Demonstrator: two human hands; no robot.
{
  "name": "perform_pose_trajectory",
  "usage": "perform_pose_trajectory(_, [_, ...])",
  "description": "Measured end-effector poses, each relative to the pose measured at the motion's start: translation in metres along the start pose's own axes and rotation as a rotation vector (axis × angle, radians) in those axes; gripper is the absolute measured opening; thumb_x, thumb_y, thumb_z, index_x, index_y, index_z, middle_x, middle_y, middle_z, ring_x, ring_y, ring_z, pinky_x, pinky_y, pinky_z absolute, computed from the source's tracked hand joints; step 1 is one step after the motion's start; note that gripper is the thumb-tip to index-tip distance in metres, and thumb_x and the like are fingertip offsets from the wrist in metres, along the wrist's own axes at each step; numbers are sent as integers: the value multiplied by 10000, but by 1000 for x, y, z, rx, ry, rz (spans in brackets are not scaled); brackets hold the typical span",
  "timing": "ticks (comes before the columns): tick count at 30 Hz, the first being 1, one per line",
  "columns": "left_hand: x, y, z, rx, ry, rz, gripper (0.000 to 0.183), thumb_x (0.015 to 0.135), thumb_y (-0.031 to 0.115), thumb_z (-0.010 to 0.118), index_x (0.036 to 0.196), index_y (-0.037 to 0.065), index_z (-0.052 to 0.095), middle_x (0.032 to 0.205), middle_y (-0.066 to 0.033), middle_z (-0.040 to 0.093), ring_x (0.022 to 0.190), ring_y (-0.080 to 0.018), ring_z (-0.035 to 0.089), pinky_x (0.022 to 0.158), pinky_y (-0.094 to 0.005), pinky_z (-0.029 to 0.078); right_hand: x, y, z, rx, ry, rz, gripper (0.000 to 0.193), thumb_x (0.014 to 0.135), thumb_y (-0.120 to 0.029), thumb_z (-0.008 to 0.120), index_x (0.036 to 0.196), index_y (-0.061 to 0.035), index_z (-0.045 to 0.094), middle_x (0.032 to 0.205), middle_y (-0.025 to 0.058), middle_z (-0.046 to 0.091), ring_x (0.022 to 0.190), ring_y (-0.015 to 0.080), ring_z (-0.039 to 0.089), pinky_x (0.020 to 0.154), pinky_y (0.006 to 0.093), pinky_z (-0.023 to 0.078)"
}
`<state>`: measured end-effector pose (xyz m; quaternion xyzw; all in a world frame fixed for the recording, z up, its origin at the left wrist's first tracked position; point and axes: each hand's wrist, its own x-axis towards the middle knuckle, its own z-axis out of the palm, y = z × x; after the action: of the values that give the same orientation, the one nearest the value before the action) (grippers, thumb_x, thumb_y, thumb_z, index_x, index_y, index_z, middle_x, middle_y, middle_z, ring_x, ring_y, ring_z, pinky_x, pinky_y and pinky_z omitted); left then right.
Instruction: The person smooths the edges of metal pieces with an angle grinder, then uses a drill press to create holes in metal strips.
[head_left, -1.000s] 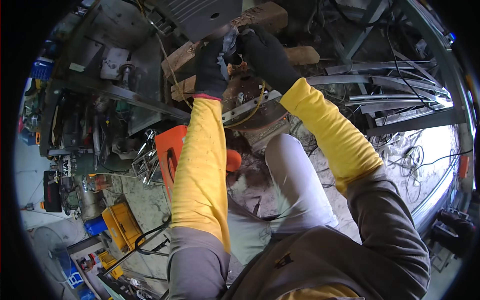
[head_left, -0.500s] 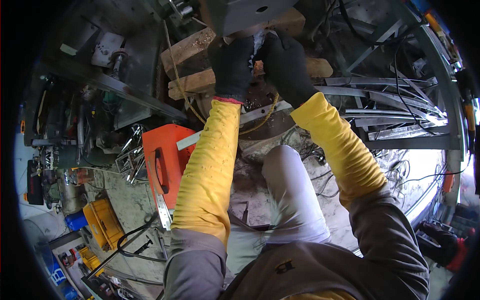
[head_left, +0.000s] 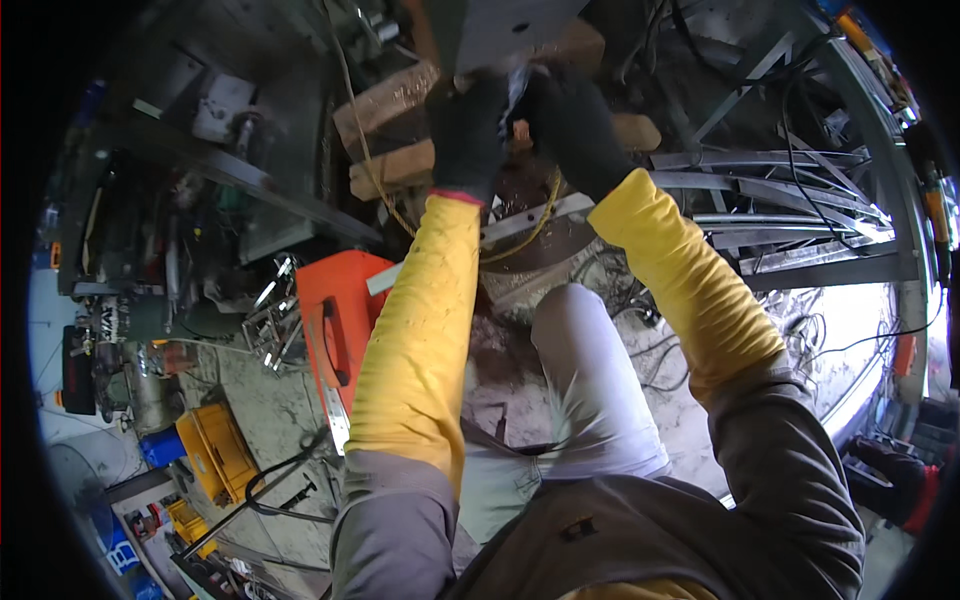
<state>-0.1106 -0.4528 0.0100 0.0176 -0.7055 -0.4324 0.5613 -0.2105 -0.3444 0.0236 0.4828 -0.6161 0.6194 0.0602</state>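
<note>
My left hand [head_left: 466, 135] and my right hand [head_left: 572, 130], both in dark gloves with yellow sleeves behind them, are close together at the top middle. Their fingers look curled in, though shadow hides most of the detail. Between them shows a crumpled, shiny pale strip [head_left: 516, 88], like thin plastic, which both hands seem to grip. Just above the hands is a grey metal piece [head_left: 520, 30] with a round hole. Wooden blocks [head_left: 392, 168] lie beside and behind the gloves.
A yellow rope [head_left: 541, 229] hangs below the hands. An orange case [head_left: 330, 290] with a dark handle stands left of my left forearm. Long metal bars [head_left: 780, 185] lie on a rack at right. Cables trail over the floor, and a yellow bin [head_left: 214, 450] is lower left.
The view has shifted slightly, so the orange case and left-hand surroundings appear a little further right. Both hands stay together at the pale strip, with little visible movement.
</note>
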Motion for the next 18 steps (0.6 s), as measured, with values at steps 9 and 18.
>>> perform_pose_trajectory(9, [11,9,-25,-813,-245,-653,481,1036,384,706,1356,34,627,1224,-62,706,1102,-189,688,1047,-378,540,-37,7,-67,298,27,308,165,1061,-152,541,1095,-45,662,918,17,588,694,120,618,590,305,525])
perform_pose_trajectory(18, [-9,56,-15,-42,-42,-580,351,1067,177,599,1355,-23,573,1324,-213,632,1241,-321,628,1015,-428,497,-45,-28,-24,783,-24,532,237,1043,-236,599,1166,-41,654,869,26,628,735,110,616,658,285,538])
